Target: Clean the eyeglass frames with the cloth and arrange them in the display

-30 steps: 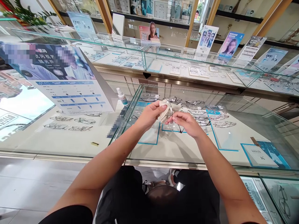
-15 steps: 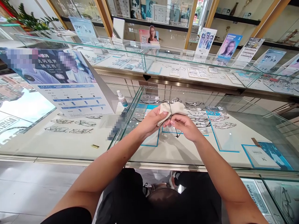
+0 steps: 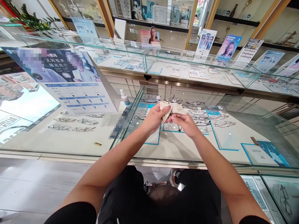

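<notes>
Above the glass counter, my left hand [image 3: 154, 117] is closed on a cream wiping cloth [image 3: 178, 108], thumb pressed over a fold of it. A thin-framed pair of eyeglasses [image 3: 172, 97] is partly wrapped in this cloth; a slim piece of it sticks out at the top, and the rest is mostly hidden. At the lower edge of the cloth, my right hand [image 3: 187, 124] pinches with thumb and fingertips, close to the left fingers, where the frame passes between the two hands.
Several eyeglasses [image 3: 195, 103] lie in rows inside the glass display case [image 3: 187, 154] beneath my hands. On the left stand a folded sign [image 3: 80, 93] and a small white spray bottle [image 3: 125, 98]. Another glass case [image 3: 187, 70] with upright cards runs behind.
The cloth has been folded over, so the dark rim that crossed it no longer shows. A thin part of the frame now pokes out above. Both hands stay nearly in place.
</notes>
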Tool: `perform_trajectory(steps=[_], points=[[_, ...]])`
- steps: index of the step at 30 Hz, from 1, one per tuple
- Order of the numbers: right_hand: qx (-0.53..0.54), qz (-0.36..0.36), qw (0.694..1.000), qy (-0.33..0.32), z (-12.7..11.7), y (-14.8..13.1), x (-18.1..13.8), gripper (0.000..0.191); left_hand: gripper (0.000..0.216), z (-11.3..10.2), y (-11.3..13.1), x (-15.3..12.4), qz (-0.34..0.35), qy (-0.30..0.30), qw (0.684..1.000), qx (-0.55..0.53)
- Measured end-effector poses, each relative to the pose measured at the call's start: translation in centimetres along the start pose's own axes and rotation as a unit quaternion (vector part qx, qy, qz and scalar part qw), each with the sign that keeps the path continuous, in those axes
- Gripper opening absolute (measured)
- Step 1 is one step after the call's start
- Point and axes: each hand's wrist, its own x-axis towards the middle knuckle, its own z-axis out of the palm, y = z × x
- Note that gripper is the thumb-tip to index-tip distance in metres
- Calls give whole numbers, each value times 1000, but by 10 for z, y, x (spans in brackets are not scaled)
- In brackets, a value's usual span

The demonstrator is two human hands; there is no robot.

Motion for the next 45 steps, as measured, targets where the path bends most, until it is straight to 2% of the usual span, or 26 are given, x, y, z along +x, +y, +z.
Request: perform_trajectory(steps=[4,8,12,19,24,28,33,38,42,45], points=[[11,-10,1000,10,-9,0,-1,41,51,-8,14,3,-17,6,999,45],[19,-17,1000,-2,-9,-18,-1,39,45,-5,37,2,-5,18,992,127],[7,-51,999,0,-8,-52,0,31,45,14,63,4,39,23,988,146],[-57,-89,994,9,-21,-120,10,26,48,53,107,25,93,-76,989,81],[-83,-115,990,22,-30,-149,19,25,44,73,123,32,131,-92,985,58],[-74,-136,987,40,-33,-153,23,22,44,77,125,29,142,-95,984,49],[-85,-115,989,25,-34,-152,24,20,47,63,119,30,139,-105,982,70],[-98,-110,989,21,-34,-149,26,23,36,54,113,34,134,-77,986,67],[-88,-94,991,22,-33,-141,31,25,37,55,112,36,133,-83,987,42],[-63,-93,994,2,-26,-137,34,29,40,60,109,35,159,-45,986,32]])
